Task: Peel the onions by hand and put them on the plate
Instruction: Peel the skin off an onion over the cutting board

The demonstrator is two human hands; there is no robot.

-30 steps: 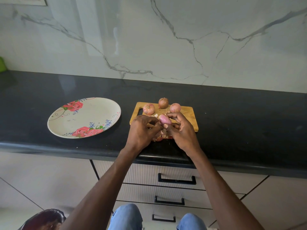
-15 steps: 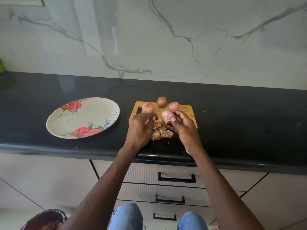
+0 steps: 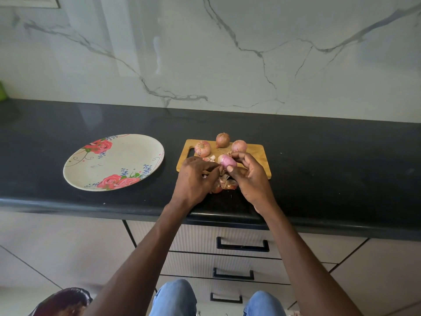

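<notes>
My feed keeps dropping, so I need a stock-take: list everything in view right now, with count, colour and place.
plate: one, cream with red roses, bare, on the counter left of the board
board: one, wooden, on the counter at centre
unpeeled onions: three, pinkish-brown, along the board's far edge
held onion: one, pale pink, mostly peeled, above the board
peels: a small heap, reddish-brown, at the board's near edge
counter: one, black
wall: white marble with grey veins, behind the counter
drawers: three black handles, pale fronts, below the counter
knees: two, blue jeans, bottom centre
left hand: pinches skin at the held onion
right hand: grips the held onion
</notes>
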